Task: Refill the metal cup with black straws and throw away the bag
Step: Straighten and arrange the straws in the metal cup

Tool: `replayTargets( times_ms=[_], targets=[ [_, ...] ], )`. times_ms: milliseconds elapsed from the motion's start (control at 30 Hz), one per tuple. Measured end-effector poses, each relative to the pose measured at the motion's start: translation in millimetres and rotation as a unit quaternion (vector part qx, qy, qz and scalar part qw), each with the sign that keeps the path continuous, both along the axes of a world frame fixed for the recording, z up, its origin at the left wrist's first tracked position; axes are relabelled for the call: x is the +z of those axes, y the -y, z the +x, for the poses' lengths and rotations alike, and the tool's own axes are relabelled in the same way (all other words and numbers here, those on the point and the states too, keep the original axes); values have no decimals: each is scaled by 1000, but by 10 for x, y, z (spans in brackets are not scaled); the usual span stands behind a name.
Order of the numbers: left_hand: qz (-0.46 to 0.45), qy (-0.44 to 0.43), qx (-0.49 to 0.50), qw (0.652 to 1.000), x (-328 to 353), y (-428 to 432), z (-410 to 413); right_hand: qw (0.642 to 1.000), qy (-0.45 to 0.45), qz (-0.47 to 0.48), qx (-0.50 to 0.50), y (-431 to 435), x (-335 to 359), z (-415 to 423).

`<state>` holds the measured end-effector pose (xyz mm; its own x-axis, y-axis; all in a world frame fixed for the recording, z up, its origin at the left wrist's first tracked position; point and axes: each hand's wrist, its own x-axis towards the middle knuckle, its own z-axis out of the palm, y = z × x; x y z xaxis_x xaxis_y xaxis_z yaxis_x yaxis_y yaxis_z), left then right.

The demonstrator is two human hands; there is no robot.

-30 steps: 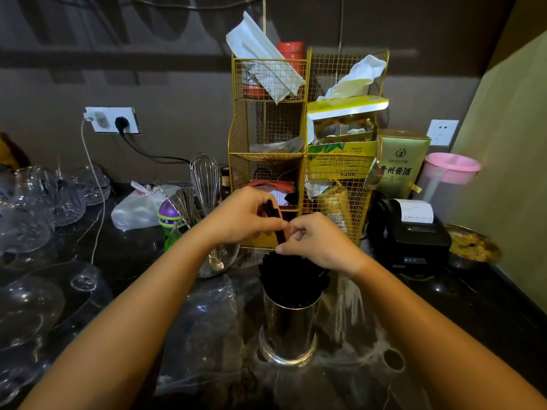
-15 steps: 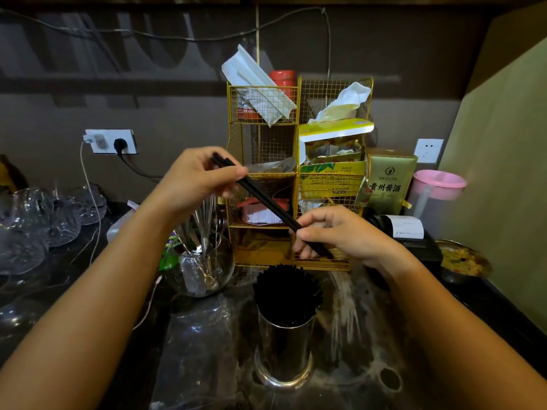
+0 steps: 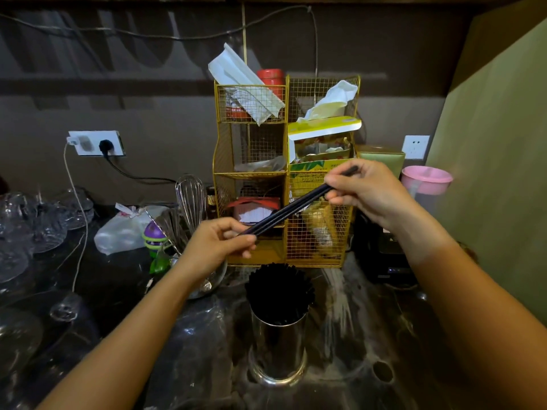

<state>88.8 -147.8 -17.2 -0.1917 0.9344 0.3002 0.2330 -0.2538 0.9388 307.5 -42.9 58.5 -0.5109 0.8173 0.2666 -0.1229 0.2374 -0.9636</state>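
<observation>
A few loose black straws (image 3: 291, 207) span the centre of the frame, held at both ends above the metal cup (image 3: 278, 347). The left hand (image 3: 217, 247) pinches the lower end between thumb and curled fingers just left of centre; the right hand (image 3: 365, 189) pinches the upper end at right of centre, with a short tip projecting beyond its fingers. The long axis of the loose straws therefore runs diagonally, rising from lower left to upper right, in front of the gold wire rack (image 3: 285, 173) at the back of the worktop (image 3: 118, 279). The metal cup stands upright at lower centre, directly below the straws and already packed with a dense bundle of black straws (image 3: 279, 290) that fans out above its rim. The governing relation is one of axes: the held straws lie nearly across the picture, whereas the cup's opening faces up, so they would probably have to be turned towards vertical before insertion. The left hand, holding the lower end, lies nearer the cup mouth and slightly to its left; the right hand is higher and farther away. Crumpled clear plastic (image 3: 192, 344), possibly the bag, lies on the worktop left of the cup, apart from both hands; its identity cannot be confirmed.
</observation>
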Motion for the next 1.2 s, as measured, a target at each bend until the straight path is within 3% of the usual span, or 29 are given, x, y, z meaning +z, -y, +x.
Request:
replayTargets(
  times_ms=[100, 200, 300, 567, 767, 1200],
  targets=[
    [-20, -103, -34, 994, -67, -78, 81, 999, 11, 47, -1, 32, 71, -42],
    [-23, -258, -39, 965, -41, -151, 177, 984, 100, 147, 0, 103, 138, -90],
    [-18, -310, -55, 949, 52, -204, 312, 958, 179, 225, -9, 187, 220, -136],
    [-7, -268, -106, 957, 188, -288, 465, 902, 282, 326, -9, 299, 255, -252],
    [-46, -218, -119, 967, 9, -249, 425, 896, 329, 297, 21, 307, -67, -368],
    [-52, -245, 5, 968, -443, -202, 402, 888, 357, 288, 30, 324, -690, -551]
  ],
)
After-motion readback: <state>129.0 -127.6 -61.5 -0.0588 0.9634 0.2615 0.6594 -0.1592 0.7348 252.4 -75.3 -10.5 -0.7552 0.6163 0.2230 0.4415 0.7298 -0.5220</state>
